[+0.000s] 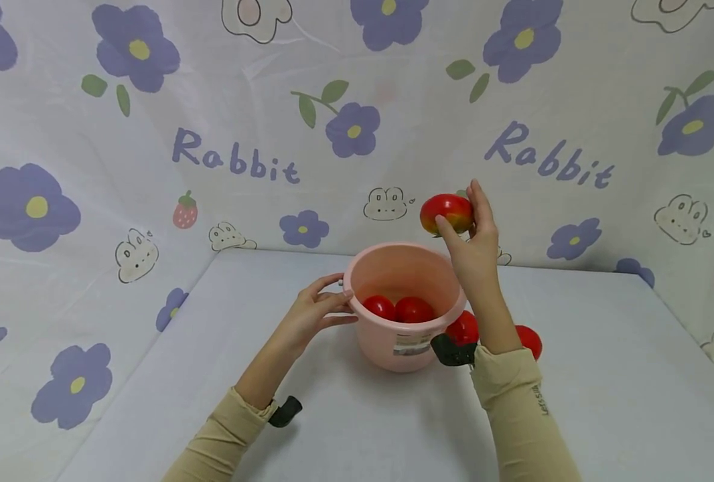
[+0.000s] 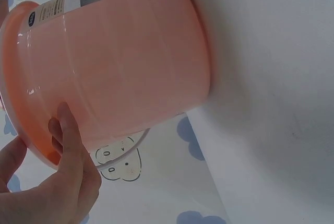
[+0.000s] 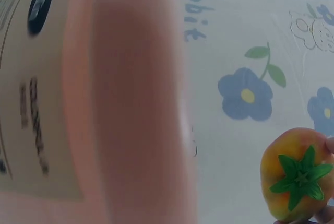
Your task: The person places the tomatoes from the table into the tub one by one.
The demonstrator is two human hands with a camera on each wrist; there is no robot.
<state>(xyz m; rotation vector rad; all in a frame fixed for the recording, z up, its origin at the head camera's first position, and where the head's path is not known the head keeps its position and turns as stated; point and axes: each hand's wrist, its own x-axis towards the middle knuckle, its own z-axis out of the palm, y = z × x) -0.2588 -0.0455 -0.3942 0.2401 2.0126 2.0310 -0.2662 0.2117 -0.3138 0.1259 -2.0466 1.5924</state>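
Observation:
A pink bucket (image 1: 387,345) stands on the white table, with two red tomatoes (image 1: 414,310) visible inside. My left hand (image 1: 315,311) grips its rim at the left side, thumb at the top edge and fingers along the outer wall, as the left wrist view also shows. Above the bucket's right rear rim, my right hand (image 1: 476,251) holds a red tomato (image 1: 444,209) between thumb and fingers. In the right wrist view this tomato (image 3: 292,174) turns its green star-shaped calyx and yellowish end to the camera, and the bucket's rim looms close.
Two more tomatoes lie on the table right of the bucket: one tomato (image 1: 464,328) beside its wall, another tomato (image 1: 529,340) partly behind the right forearm. A printed cloth (image 1: 333,174) with flowers and rabbits hangs behind the table. The bucket's handle (image 2: 125,153) hangs at its far side.

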